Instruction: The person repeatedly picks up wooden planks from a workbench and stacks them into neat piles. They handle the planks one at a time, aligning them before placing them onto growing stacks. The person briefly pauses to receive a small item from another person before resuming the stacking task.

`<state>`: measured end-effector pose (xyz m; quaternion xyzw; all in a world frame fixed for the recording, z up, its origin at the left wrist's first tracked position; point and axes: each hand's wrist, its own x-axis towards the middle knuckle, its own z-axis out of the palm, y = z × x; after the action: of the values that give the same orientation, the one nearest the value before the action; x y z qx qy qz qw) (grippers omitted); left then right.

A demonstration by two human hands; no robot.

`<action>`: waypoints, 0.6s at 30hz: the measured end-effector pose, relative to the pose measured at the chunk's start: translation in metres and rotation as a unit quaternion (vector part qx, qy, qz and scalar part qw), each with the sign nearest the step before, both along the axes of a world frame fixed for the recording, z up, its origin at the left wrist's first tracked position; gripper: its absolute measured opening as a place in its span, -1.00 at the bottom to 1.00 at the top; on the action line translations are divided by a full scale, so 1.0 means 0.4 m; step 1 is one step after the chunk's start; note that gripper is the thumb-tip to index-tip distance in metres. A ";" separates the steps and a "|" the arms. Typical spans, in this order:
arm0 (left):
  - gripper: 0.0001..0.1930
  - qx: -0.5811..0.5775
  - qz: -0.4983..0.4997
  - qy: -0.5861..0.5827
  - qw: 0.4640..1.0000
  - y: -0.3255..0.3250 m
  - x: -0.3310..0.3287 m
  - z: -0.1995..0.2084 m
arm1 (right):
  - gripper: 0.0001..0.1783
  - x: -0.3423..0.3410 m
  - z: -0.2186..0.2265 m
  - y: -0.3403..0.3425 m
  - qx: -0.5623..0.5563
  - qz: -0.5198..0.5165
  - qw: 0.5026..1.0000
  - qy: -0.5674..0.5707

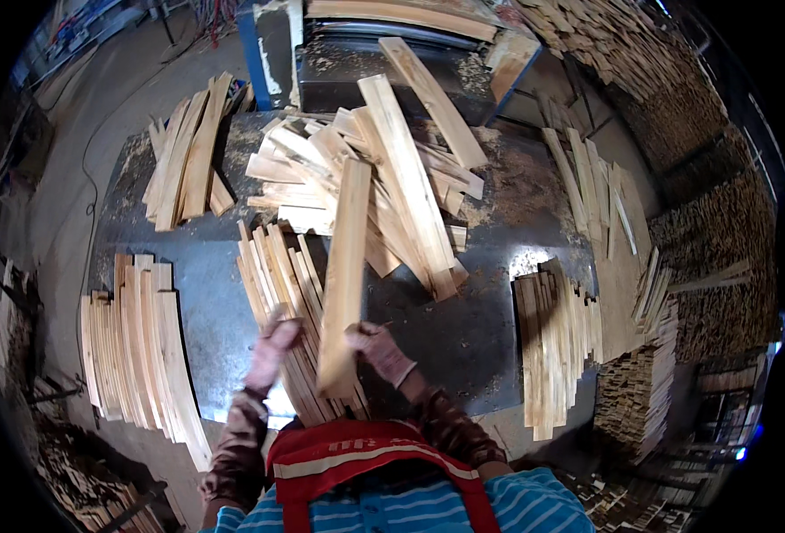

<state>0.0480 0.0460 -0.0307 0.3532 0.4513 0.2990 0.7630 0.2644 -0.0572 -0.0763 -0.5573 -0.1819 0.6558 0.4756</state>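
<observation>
While the right hand pinched the edge of a plank reaching over the loose heap, seemingly to steer it, the left hand was at slats on the heap's near side, too blurred to tell its openness or grip.

The left hand is being held forward, its fingers blurred. The right hand is being held nearly level with it, well apart, its fingers being curled inward. Both sleeved forearms are being angled inward.
</observation>
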 end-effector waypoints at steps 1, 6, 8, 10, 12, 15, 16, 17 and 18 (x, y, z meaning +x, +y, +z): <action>-0.53 -0.003 -0.073 0.017 0.997 0.005 0.047 -0.048 | -0.75 -0.028 0.023 0.010 0.019 0.054 0.998 -0.016; -0.50 -0.043 -0.117 -0.046 0.991 0.039 0.197 0.033 | -0.68 0.119 -0.036 0.045 0.059 -0.017 0.938 -0.342; -0.49 -0.044 -0.101 -0.070 0.991 0.046 0.176 0.010 | -0.58 0.224 0.032 0.096 0.081 -0.125 0.843 -0.517; -0.39 -0.038 -0.103 -0.107 0.988 0.052 0.180 0.027 | -0.37 0.345 0.020 0.142 0.087 -0.149 0.725 -0.666; -0.34 -0.063 -0.089 -0.159 0.981 0.062 0.187 0.023 | -0.25 0.436 -0.047 0.191 -0.011 -0.100 0.669 -0.736; -0.31 -0.077 -0.089 -0.191 0.975 0.073 0.183 0.034 | -0.09 0.497 -0.048 0.252 -0.173 0.024 0.702 -0.691; -0.31 -0.070 -0.088 -0.194 0.975 0.072 0.183 0.041 | -0.05 0.499 -0.040 0.261 -0.231 0.072 0.724 -0.646; -0.33 -0.066 -0.077 -0.192 0.976 0.073 0.185 0.052 | -0.09 0.475 -0.056 0.250 -0.238 0.032 0.681 -0.692; -0.34 -0.062 -0.067 -0.186 0.978 0.076 0.162 0.050 | -0.17 0.443 -0.005 0.241 -0.136 0.022 0.724 -0.676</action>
<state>0.1129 0.0762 -0.0105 0.2728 0.2948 0.2788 0.8723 0.4414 0.0390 -0.0782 -0.9076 -0.3759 0.1333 0.1312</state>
